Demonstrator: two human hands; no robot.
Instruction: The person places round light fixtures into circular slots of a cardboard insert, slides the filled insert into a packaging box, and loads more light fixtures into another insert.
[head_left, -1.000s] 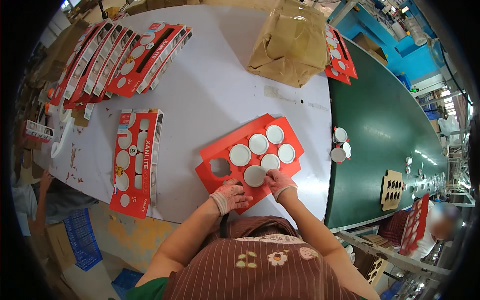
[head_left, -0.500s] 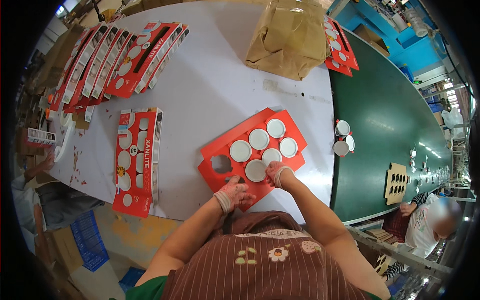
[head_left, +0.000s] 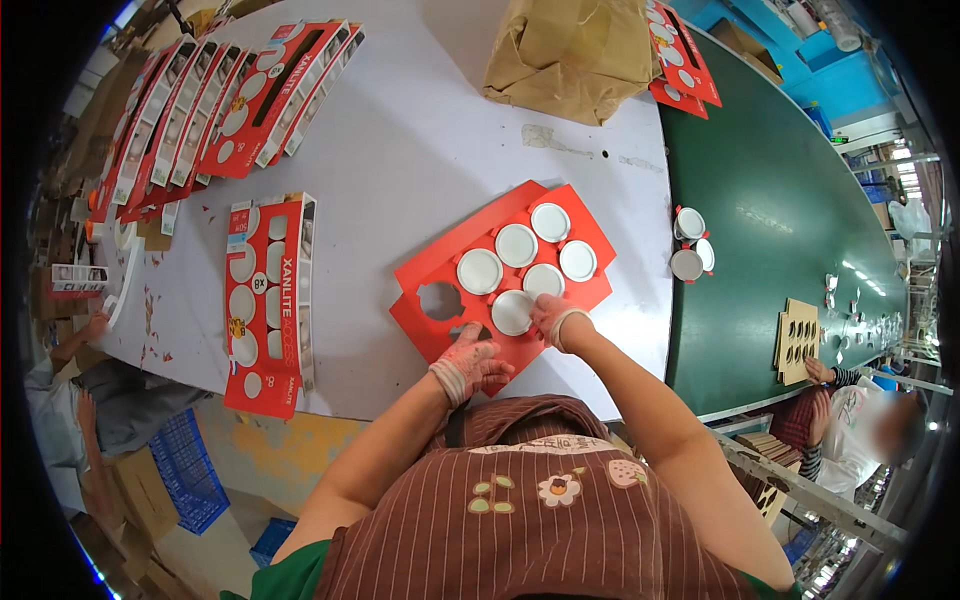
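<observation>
A flat red cardboard tray (head_left: 470,240) with round holes lies on the grey table (head_left: 400,150) in front of me. Several of its holes hold white round lamp discs (head_left: 516,244); one hole (head_left: 439,300) at the left is bare. My right hand (head_left: 553,318) presses on the nearest white disc (head_left: 511,312) at the tray's near edge. My left hand (head_left: 470,360), in a worn glove, rests fingers apart on the tray's near corner beside another hole.
A filled red box (head_left: 266,300) lies to my left, with several more stacked at the far left (head_left: 200,110). A brown paper bag (head_left: 572,52) sits at the far side. Three loose lamps (head_left: 690,245) stand on the green conveyor (head_left: 780,230), where another person (head_left: 860,420) handles a brown card (head_left: 797,340).
The tray and my hands stay in much the same place. My right hand has settled onto the nearest white disc. The view has tilted slightly.
</observation>
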